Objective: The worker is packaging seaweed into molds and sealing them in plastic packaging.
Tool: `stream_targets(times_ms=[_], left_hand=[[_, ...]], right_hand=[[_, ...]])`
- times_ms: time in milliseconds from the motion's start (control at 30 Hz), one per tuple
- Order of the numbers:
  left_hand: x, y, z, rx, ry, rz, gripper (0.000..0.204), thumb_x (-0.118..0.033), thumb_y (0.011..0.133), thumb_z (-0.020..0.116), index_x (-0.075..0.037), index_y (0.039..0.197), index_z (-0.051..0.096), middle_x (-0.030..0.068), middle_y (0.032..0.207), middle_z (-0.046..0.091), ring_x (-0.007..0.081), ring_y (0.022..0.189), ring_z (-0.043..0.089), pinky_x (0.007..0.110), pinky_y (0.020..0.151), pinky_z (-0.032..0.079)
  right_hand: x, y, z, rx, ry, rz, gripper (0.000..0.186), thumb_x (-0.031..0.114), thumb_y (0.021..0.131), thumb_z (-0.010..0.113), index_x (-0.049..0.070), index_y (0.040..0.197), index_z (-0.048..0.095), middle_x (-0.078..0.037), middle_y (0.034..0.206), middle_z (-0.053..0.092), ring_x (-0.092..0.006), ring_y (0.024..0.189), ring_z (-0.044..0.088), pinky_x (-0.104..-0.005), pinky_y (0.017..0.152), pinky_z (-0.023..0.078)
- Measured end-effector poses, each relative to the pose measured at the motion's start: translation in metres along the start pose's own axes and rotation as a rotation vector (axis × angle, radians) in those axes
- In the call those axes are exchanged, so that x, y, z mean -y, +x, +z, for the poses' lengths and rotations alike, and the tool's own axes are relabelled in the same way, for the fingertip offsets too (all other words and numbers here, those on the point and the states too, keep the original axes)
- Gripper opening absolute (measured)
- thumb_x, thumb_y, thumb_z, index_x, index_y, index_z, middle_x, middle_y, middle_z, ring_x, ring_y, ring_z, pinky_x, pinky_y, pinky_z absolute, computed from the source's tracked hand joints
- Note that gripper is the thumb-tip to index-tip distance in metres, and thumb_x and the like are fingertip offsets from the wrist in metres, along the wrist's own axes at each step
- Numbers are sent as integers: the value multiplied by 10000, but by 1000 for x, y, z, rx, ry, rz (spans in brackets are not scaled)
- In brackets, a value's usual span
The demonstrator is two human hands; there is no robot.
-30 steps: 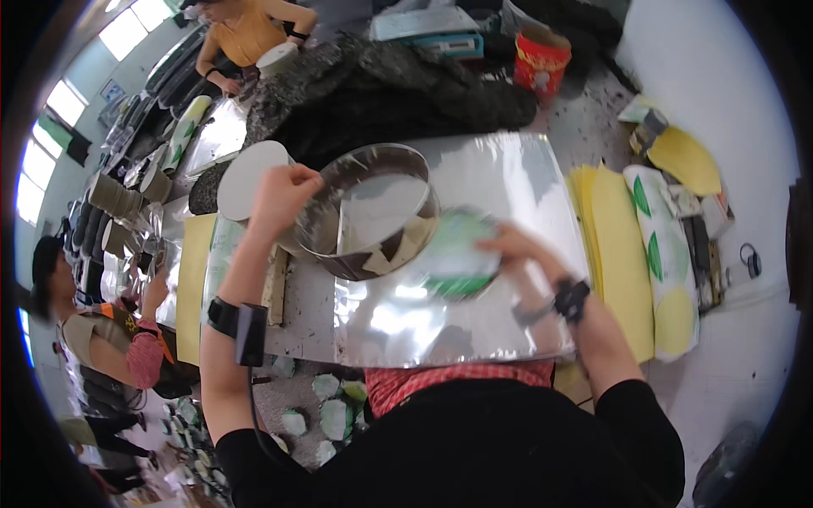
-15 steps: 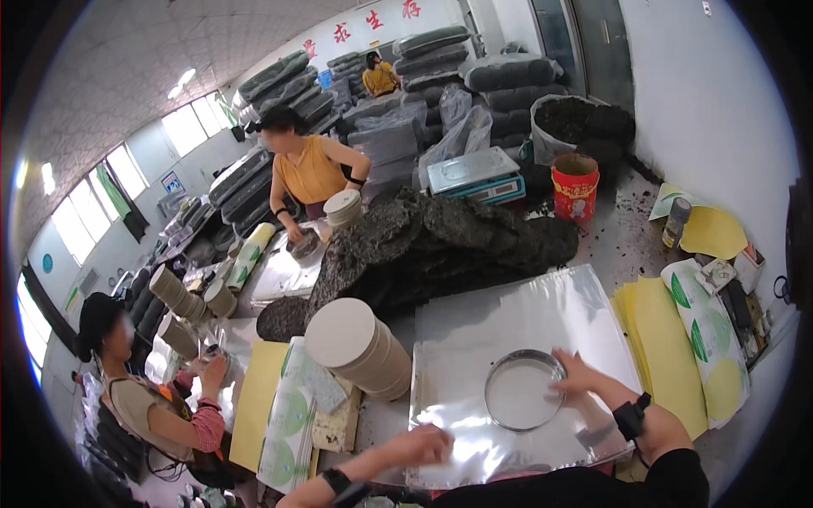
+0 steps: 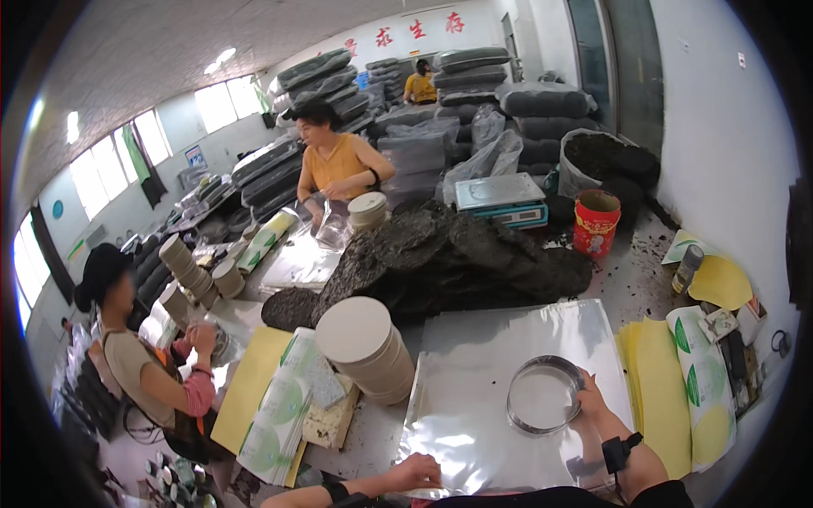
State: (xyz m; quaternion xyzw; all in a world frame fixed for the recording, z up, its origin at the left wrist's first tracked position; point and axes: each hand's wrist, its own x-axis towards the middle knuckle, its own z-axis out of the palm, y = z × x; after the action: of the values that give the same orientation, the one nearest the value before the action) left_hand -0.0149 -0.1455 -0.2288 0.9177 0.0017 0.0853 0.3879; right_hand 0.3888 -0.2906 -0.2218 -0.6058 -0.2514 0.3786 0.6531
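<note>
The left hand (image 3: 417, 472) was at the near left edge of the shiny silvery sheets (image 3: 483, 356), its fingers bent and close together; whether they pinched a sheet could not be told; the right hand (image 3: 593, 396) was farther forward, its bent fingers against the right outer wall of the metal ring (image 3: 546, 364); whether they gripped that wall could not be told.

The ring lay flat on the sheets, just left of the right fingers and ahead and right of the left fingers; its opening faced up and its axis stood upright; being round, it showed no long axis in plan; the sheets' side edges ran away from the person.

Yellow sheets (image 3: 660, 398) lay right of the right fingers, their long axis running away from the person; ahead and left of the left fingers stood a stack of pale discs (image 3: 364, 351); beyond both hands' fingers lay a dark, rough heap (image 3: 457, 254); farther off, ahead of the right fingers, stood a red bucket (image 3: 597, 224), and left of it a scale (image 3: 500, 195).
</note>
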Motion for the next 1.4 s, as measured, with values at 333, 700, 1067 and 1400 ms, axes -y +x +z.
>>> stream_targets(times_ms=[333, 700, 1067, 1400], left_hand=[[-10, 58, -53, 335, 77, 82, 246, -135, 790, 634, -62, 1018, 579, 123, 1101, 532, 293, 999, 543, 371, 847, 443], [-1, 1, -1, 38, -78, -9, 104, -177, 775, 692, -87, 728, 670, 44, 800, 575, 232, 793, 551, 356, 705, 432], [-81, 115, -146, -82, -95, -393, 210, -229, 906, 573, -21, 935, 583, 53, 692, 563, 115, 645, 508, 296, 586, 432], [-41, 74, -45, 623, -48, -660, 282, -308, 926, 523, -84, 1073, 611, 44, 875, 671, 235, 841, 634, 332, 777, 475]], right_hand=[[-20, 18, -4, 91, -15, -33, 753, -87, 613, 386, 87, 1346, 407, -112, 1174, 540, -210, 1055, 512, -230, 829, 434], [44, -31, -19, -74, -40, -128, 829, -83, 538, 349, 43, 1356, 397, -121, 1268, 495, -248, 1176, 485, -278, 914, 445], [-57, -51, 79, -136, 147, -194, 577, 30, 743, 607, 26, 1300, 457, -201, 1257, 504, -284, 1167, 497, -310, 956, 400], [-27, -149, 33, 673, -1012, -902, 574, 306, 903, 514, 52, 1385, 334, -205, 1439, 314, -317, 1347, 283, -473, 1076, 278]])
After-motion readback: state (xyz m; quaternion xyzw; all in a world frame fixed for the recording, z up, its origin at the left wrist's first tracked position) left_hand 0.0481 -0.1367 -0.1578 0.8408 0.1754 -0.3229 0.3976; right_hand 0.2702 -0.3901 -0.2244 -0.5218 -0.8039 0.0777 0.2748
